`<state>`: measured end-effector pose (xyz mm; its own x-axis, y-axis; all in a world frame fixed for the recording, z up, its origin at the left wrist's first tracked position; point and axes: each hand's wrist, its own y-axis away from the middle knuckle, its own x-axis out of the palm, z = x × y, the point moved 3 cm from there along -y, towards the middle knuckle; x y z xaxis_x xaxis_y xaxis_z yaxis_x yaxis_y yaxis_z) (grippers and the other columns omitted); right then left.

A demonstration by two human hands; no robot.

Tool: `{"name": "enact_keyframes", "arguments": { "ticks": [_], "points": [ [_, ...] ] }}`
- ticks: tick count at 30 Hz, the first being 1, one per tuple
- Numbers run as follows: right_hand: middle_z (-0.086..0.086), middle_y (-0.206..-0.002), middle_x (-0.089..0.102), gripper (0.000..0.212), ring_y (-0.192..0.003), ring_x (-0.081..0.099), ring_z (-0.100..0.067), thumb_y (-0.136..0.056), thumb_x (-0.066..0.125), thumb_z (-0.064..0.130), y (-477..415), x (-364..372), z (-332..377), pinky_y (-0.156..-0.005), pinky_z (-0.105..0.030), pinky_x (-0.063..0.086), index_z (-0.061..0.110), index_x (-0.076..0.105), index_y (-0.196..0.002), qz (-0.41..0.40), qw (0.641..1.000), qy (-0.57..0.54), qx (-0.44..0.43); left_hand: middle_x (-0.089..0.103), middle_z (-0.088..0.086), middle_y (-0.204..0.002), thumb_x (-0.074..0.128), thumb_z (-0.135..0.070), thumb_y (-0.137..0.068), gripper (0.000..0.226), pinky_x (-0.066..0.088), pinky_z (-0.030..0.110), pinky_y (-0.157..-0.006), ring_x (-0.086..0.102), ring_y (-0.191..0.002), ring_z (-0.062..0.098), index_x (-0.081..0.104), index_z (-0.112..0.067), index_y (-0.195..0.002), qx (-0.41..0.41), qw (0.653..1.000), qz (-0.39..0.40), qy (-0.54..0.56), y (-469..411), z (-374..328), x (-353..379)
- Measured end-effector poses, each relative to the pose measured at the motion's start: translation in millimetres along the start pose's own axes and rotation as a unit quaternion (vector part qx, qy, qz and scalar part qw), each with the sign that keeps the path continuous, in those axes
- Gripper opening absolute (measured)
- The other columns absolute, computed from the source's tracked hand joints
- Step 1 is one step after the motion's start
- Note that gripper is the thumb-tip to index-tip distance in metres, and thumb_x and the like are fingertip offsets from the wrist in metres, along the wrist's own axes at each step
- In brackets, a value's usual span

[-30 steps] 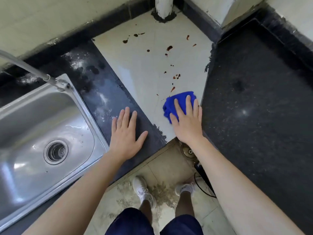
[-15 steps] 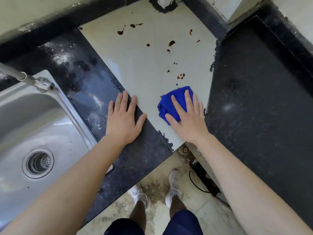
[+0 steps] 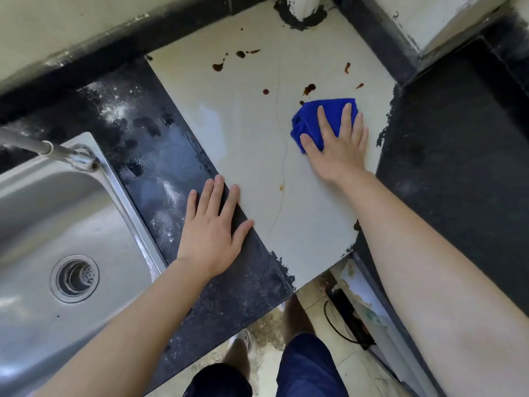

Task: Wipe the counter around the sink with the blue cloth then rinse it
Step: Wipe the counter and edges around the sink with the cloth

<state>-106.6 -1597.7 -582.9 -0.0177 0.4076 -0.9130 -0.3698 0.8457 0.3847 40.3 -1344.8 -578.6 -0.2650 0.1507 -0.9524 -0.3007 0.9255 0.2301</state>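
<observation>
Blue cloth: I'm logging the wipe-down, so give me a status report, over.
Right hand flat, pressing blue cloth on pale counter. Left hand flat on dark counter. Brown spots unwiped beyond cloth. Nothing in the way.

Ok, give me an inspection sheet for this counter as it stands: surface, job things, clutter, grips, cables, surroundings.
Surface: pale counter has brown spots just beyond the cloth; dark counter shows white dusty marks.
Job's things: blue cloth lies bunched on the pale counter; sink sits at the left with the tap over it, and no running water is seen.
Clutter: nothing seen.
Grips: right hand presses flat on the cloth; left hand rests flat on the dark counter.
Cables: black cable loops on the floor under the counter.
Surroundings: white pipe stands at the back wall; floor is dirty.
</observation>
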Motion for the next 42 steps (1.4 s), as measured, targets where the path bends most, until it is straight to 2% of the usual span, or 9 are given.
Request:
{"name": "enact_keyframes", "arguments": {
  "ticks": [6,12,19,21,26,30,34,38,42],
  "points": [
    [-0.018,-0.166,-0.014,0.070,-0.152,-0.016,-0.040,-0.101,0.020,0.063,-19.4,-6.3,24.9,-0.123,-0.055,-0.009,0.032,0.000,-0.161,-0.041,0.998,0.001,-0.043,0.017,0.011,-0.166,0.027,-0.062,-0.099,0.072,0.002,0.049,-0.125,0.012,-0.154,0.028,0.028,-0.019,-0.157,-0.025,1.000,0.002,-0.004,-0.9,-3.2,-4.9],
    [-0.018,-0.168,0.002,0.067,-0.153,-0.003,-0.042,-0.100,0.036,0.055,89.6,40.3,19.8,-0.123,-0.057,0.002,0.029,0.021,-0.160,-0.031,0.957,-0.004,-0.290,0.030,0.009,-0.162,0.033,-0.049,-0.102,0.059,0.007,0.051,-0.125,0.021,-0.152,0.025,0.040,-0.017,-0.151,-0.057,0.997,-0.047,0.017,-3.6,-3.3,-10.1],
    [-0.012,-0.168,0.009,0.070,-0.155,0.006,-0.036,-0.094,0.044,0.061,131.7,54.0,-32.4,-0.124,-0.055,0.011,0.037,0.025,-0.158,0.013,0.909,0.047,-0.415,0.015,0.006,-0.167,0.033,-0.048,-0.101,0.064,0.002,0.047,-0.125,0.007,-0.155,0.022,0.028,-0.017,-0.157,-0.144,0.988,-0.048,0.041,-23.5,-6.9,-14.8],
    [-0.011,-0.168,0.012,0.070,-0.154,0.009,-0.036,-0.093,0.041,0.064,92.0,40.6,-32.6,-0.124,-0.055,0.009,0.037,0.027,-0.156,-0.001,0.913,0.050,-0.404,0.012,0.006,-0.168,0.031,-0.049,-0.102,0.065,0.000,0.046,-0.125,0.004,-0.155,0.021,0.025,-0.018,-0.158,-0.143,0.988,-0.043,0.039,-31.8,-8.7,-17.0],
    [-0.016,-0.168,-0.002,0.069,-0.154,-0.004,-0.039,-0.099,0.026,0.065,-47.9,-17.9,-29.3,-0.124,-0.053,-0.002,0.034,0.016,-0.160,-0.040,0.976,0.025,-0.213,0.005,0.010,-0.168,0.031,-0.050,-0.102,0.067,0.000,0.045,-0.125,-0.001,-0.155,0.023,0.020,-0.015,-0.159,-0.154,0.986,-0.052,0.037,-49.5,-15.8,-23.5],
    [-0.018,-0.167,-0.009,0.069,-0.152,-0.012,-0.042,-0.101,0.023,0.060,-96.8,-39.1,12.5,-0.123,-0.057,-0.006,0.031,0.007,-0.161,-0.028,0.992,0.010,-0.120,-0.001,0.013,-0.168,0.033,-0.049,-0.105,0.068,0.000,0.046,-0.125,-0.004,-0.155,0.025,0.015,-0.014,-0.159,-0.167,0.984,-0.051,0.042,-67.6,-19.8,-25.9],
    [-0.018,-0.168,-0.002,0.066,-0.153,-0.006,-0.042,-0.102,0.027,0.055,-59.3,-22.0,24.5,-0.123,-0.056,-0.004,0.029,0.015,-0.161,-0.038,0.980,0.006,-0.194,-0.006,0.014,-0.167,0.037,-0.047,-0.105,0.069,-0.004,0.042,-0.125,-0.008,-0.155,0.026,0.013,-0.013,-0.160,-0.166,0.983,-0.055,0.054,-87.8,-32.4,-29.8],
    [-0.015,-0.168,0.000,0.064,-0.154,-0.005,-0.038,-0.103,0.030,0.053,19.5,2.7,-24.0,-0.124,-0.055,0.002,0.028,0.017,-0.161,-0.019,0.953,0.027,-0.302,-0.013,0.012,-0.167,0.032,-0.056,-0.103,0.076,-0.007,0.045,-0.125,-0.014,-0.154,0.024,0.004,-0.015,-0.161,-0.166,0.984,-0.034,0.057,-104.6,-35.2,-30.1],
    [-0.012,-0.169,-0.004,0.067,-0.155,-0.008,-0.034,-0.104,0.028,0.059,37.7,-2.3,-93.8,-0.126,-0.051,0.000,0.028,0.014,-0.161,-0.010,0.971,0.062,-0.233,-0.020,0.010,-0.166,0.025,-0.072,-0.096,0.089,-0.012,0.047,-0.123,-0.022,-0.152,0.022,-0.008,-0.018,-0.159,-0.182,0.980,0.011,0.082,-113.2,-34.0,-18.9]
  ]
}}
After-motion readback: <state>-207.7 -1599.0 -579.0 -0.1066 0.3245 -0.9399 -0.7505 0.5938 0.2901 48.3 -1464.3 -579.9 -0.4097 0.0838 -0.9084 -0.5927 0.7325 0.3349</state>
